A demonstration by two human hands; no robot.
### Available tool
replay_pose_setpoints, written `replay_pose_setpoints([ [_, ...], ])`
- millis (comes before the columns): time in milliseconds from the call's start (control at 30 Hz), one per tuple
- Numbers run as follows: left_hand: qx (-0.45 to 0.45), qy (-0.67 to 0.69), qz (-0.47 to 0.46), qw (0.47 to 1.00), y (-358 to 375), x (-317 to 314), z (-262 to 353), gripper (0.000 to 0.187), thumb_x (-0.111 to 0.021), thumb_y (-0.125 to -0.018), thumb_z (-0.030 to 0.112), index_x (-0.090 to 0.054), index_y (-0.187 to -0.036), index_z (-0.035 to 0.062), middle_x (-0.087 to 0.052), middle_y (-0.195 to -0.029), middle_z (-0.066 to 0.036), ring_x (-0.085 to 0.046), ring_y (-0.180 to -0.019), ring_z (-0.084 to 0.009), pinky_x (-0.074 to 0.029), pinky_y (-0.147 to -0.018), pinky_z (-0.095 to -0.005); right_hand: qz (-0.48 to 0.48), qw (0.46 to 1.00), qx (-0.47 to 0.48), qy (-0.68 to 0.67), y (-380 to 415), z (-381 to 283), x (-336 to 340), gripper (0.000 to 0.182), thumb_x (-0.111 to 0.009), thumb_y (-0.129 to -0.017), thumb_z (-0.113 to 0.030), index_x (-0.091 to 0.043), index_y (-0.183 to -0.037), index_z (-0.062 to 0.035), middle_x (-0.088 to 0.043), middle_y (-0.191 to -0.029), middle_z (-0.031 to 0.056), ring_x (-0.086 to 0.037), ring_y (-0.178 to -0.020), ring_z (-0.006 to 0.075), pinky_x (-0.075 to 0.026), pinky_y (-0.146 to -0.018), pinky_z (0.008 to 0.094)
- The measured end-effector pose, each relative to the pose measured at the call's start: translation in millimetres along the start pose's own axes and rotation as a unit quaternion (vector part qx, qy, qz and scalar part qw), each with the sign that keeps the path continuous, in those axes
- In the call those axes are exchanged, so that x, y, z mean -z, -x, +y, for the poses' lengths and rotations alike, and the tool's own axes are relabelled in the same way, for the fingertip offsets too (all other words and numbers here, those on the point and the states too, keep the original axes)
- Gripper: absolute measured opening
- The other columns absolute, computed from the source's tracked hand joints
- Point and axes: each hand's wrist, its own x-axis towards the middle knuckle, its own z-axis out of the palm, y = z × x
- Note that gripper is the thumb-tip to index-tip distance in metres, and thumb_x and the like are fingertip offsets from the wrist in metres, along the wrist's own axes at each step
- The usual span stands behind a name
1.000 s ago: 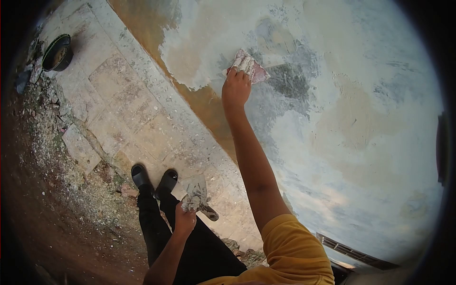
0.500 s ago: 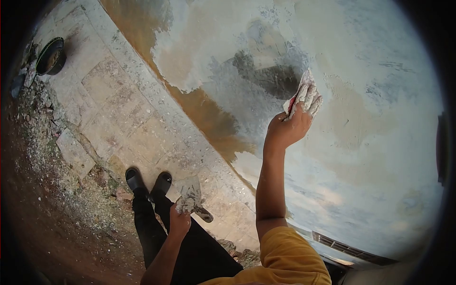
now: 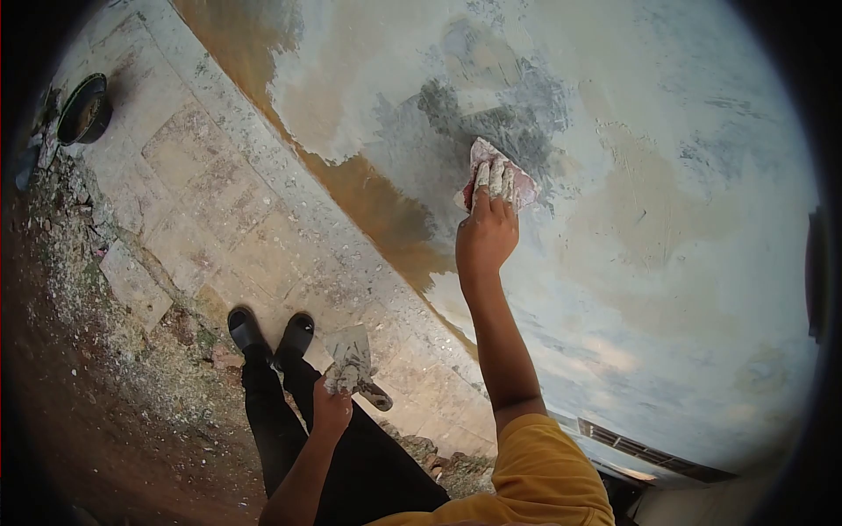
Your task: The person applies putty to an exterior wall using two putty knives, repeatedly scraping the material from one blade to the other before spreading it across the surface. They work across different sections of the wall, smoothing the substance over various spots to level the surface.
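My right hand is stretched out to the wall, its fingers crusted with white putty. They press a flat, pinkish putty spreader against a dark grey, damp-looking patch. The spreader is smeared with white, and the palm hides part of it. Low down near my legs, my left hand is closed on a putty knife. Its wide metal blade points up and its dark handle sticks out to the right. Putty covers the left fingers and part of the blade.
A dark round basin stands at the upper left of the paved ledge. Rubble and gravel lie to the left. My feet in black sandals are on the paving near the wall's base. A slotted vent shows at the lower right.
My right hand has swept left with the spreader across the wall, from the dark patch's right edge onto its lower part. The spreader now lies flatter. The left hand has barely moved.
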Motion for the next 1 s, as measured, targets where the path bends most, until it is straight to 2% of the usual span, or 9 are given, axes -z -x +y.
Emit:
replay_pose_setpoints([
  [167,0.014,0.04,-0.04,0.998,-4,-5,8,0.029,-0.048,-0.091,0.008,-0.049,-0.117,-0.0048,-0.058,-0.11,-0.012,-0.06,-0.101,-0.0244,-0.048,-0.086,-0.0364,0.05,0.998,-0.01,0.024,-38,2,31,0.037,-0.059,-0.058,0.008,-0.063,-0.094,-0.0028,-0.055,-0.072,0.0096,-0.054,-0.07,0.0288,-0.043,-0.063,0.0384],
  [333,0.007,0.015,-0.04,0.999,-6,-16,12,0.029,-0.048,-0.09,0.003,-0.048,-0.118,-0.0048,-0.058,-0.11,-0.011,-0.059,-0.1,-0.0215,-0.049,-0.082,-0.0342,-0.036,0.999,-0.003,0.034,-10,19,-12,0.026,-0.056,-0.066,0.002,-0.061,-0.09,-0.0061,-0.057,-0.077,0.0083,-0.055,-0.075,0.0268,-0.044,-0.064,0.0375],
  [400,0.043,0.119,0.017,0.992,-2,-28,30,0.033,-0.039,-0.078,-0.01,-0.051,-0.109,-0.0085,-0.059,-0.099,-0.009,-0.056,-0.089,-0.0143,-0.044,-0.077,-0.0256,-0.063,0.998,0.001,0.009,25,21,-35,0.028,-0.056,-0.065,0.003,-0.061,-0.091,-0.0058,-0.058,-0.077,0.0083,-0.055,-0.075,0.0274,-0.044,-0.065,0.0377],
  [467,0.024,0.072,0.014,0.997,-1,-21,23,0.033,-0.039,-0.079,-0.01,-0.051,-0.109,-0.0091,-0.058,-0.1,-0.01,-0.056,-0.09,-0.0149,-0.045,-0.078,-0.026,-0.086,0.996,0.005,-0.02,42,13,-28,0.029,-0.057,-0.064,0.004,-0.061,-0.091,-0.0055,-0.058,-0.077,0.0082,-0.055,-0.075,0.0281,-0.044,-0.065,0.0379],
  [567,0.012,0.07,0.017,0.997,-5,-19,25,0.031,-0.039,-0.081,-0.008,-0.05,-0.109,-0.0095,-0.058,-0.101,-0.011,-0.056,-0.09,-0.0152,-0.045,-0.078,-0.0267,-0.043,0.996,-0.045,-0.057,33,5,15,0.034,-0.057,-0.06,0.008,-0.061,-0.092,-0.0016,-0.057,-0.076,0.0107,-0.055,-0.075,0.0303,-0.044,-0.067,0.0386],
  [700,0.013,0.047,0.044,0.998,-3,-12,3,0.027,-0.044,-0.084,-0.003,-0.052,-0.109,-0.0075,-0.059,-0.098,-0.01,-0.056,-0.089,-0.0143,-0.046,-0.077,-0.027,0.151,0.981,-0.113,0.048,-14,27,67,0.035,-0.055,-0.058,0.011,-0.059,-0.093,0.0058,-0.054,-0.075,0.016,-0.052,-0.072,0.0336,-0.042,-0.064,0.0417],
  [833,0.041,0.039,0.04,0.998,2,-28,17,0.025,-0.046,-0.085,0.0,-0.053,-0.108,-0.0061,-0.06,-0.097,-0.01,-0.057,-0.088,-0.0144,-0.046,-0.077,-0.0275,0.08,0.99,-0.094,0.064,-22,43,38,0.037,-0.056,-0.059,0.01,-0.06,-0.094,0.0008,-0.057,-0.076,0.0153,-0.053,-0.071,0.0343,-0.043,-0.064,0.0433],
  [900,-0.001,0.018,-0.007,1.0,1,-30,13,0.025,-0.046,-0.085,0.0,-0.053,-0.108,-0.0061,-0.06,-0.098,-0.009,-0.058,-0.087,-0.0144,-0.047,-0.078,-0.0275,0.083,0.99,-0.082,0.075,-6,46,17,0.036,-0.057,-0.06,0.008,-0.061,-0.094,-0.0024,-0.057,-0.075,0.0133,-0.054,-0.072,0.0327,-0.043,-0.064,0.0423],
  [1000,-0.007,0.033,0.011,0.999,10,-37,18,0.024,-0.046,-0.085,-0.001,-0.053,-0.107,-0.0066,-0.06,-0.098,-0.008,-0.057,-0.088,-0.0146,-0.046,-0.078,-0.0272,0.002,0.994,-0.106,0.005,16,40,2,0.036,-0.056,-0.062,0.007,-0.062,-0.095,-0.0038,-0.057,-0.075,0.0117,-0.056,-0.072,0.031,-0.045,-0.065,0.0405],
])
